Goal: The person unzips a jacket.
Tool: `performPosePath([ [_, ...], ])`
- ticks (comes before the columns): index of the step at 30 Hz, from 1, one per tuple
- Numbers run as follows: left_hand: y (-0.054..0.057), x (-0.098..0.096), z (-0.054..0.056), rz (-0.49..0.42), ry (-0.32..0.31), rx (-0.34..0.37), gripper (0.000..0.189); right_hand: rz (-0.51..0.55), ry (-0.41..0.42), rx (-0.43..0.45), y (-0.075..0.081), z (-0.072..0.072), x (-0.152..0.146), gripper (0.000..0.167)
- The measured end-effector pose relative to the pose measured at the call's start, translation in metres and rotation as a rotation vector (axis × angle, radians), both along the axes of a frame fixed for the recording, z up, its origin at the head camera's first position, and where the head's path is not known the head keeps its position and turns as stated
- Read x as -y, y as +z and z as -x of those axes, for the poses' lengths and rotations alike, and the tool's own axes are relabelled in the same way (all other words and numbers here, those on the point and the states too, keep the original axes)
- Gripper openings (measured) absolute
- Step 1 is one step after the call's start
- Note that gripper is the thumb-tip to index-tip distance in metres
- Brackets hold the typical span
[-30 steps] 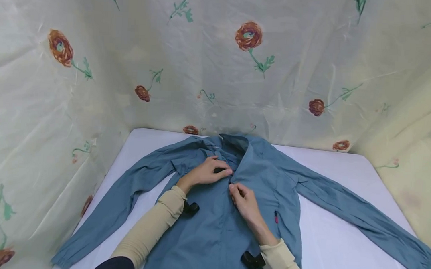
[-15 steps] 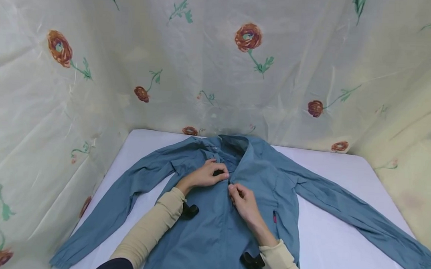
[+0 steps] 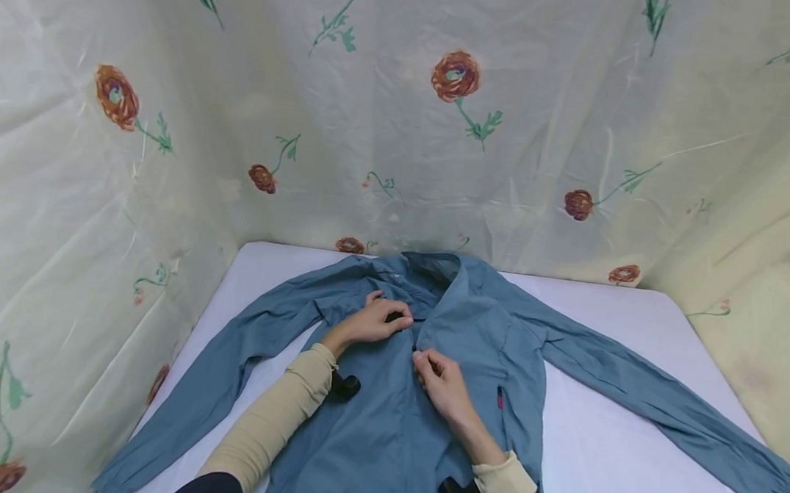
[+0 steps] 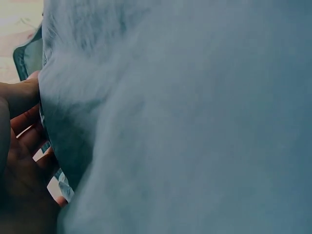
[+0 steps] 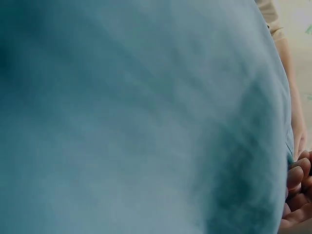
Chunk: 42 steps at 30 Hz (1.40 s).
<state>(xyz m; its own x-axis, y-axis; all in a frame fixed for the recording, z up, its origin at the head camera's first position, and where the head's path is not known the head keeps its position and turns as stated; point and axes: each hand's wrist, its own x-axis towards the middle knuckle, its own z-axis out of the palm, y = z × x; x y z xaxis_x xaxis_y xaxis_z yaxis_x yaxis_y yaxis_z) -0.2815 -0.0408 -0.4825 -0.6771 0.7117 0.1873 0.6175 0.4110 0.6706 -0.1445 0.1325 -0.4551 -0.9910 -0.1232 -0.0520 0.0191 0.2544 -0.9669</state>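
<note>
Your right hand [image 3: 443, 387] pinches the thin, creased blue-grey jacket [image 3: 353, 436] at centre front; your left hand [image 3: 373, 320] pinches its opening edge just beyond. Collar [image 3: 456, 286] gapes past your fingers [image 3: 421, 361]; smooth white bench [image 3: 598, 446] beneath, crinkled floral sheeting [image 3: 387, 128] behind.

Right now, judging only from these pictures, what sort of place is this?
Probably a makeshift, screened-off work area: flower-patterned sheeting hangs at the back and both sides, enclosing a flat white surface, likely a tabletop, with a blue jacket spread across it.
</note>
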Motion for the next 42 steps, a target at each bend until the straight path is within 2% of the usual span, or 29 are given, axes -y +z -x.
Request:
performPosePath([
  [11,0.001,0.0,0.002,0.055,0.007,0.003,0.021,0.001,-0.009,0.006,-0.002,-0.003,0.002,0.032],
  [15,-0.001,0.0,0.002,0.104,0.044,-0.006,0.02,-0.006,0.0,0.009,-0.003,-0.006,0.002,0.033],
  [17,-0.001,-0.001,0.003,0.141,0.068,-0.036,0.019,-0.009,0.004,0.009,-0.003,-0.007,0.002,0.033],
  [22,0.001,-0.008,0.0,0.23,0.116,-0.165,0.018,-0.002,0.007,-0.013,-0.004,-0.008,0.001,0.034],
  [24,0.002,-0.01,-0.004,0.238,0.096,-0.206,0.019,0.0,0.009,-0.02,-0.005,-0.007,0.0,0.035],
  [26,0.002,-0.012,-0.011,0.232,0.03,-0.223,0.022,0.004,0.011,-0.011,-0.007,-0.007,-0.001,0.035],
  [28,0.002,-0.012,-0.019,0.223,-0.035,-0.218,0.025,0.008,0.008,0.002,-0.008,-0.007,-0.002,0.034],
  [30,0.001,-0.011,-0.026,0.213,-0.065,-0.2,0.024,0.015,0.006,0.013,-0.008,-0.007,-0.003,0.034],
  [33,-0.001,-0.009,-0.029,0.181,-0.054,-0.184,0.024,0.022,-0.003,0.017,-0.007,-0.006,-0.004,0.034],
  [37,-0.002,-0.009,-0.025,0.13,-0.056,-0.188,0.025,0.022,-0.005,0.007,-0.004,-0.006,-0.004,0.034],
  [42,-0.005,-0.006,-0.024,0.141,-0.052,-0.175,0.024,-0.003,0.014,0.005,-0.003,-0.012,-0.003,0.034],
])
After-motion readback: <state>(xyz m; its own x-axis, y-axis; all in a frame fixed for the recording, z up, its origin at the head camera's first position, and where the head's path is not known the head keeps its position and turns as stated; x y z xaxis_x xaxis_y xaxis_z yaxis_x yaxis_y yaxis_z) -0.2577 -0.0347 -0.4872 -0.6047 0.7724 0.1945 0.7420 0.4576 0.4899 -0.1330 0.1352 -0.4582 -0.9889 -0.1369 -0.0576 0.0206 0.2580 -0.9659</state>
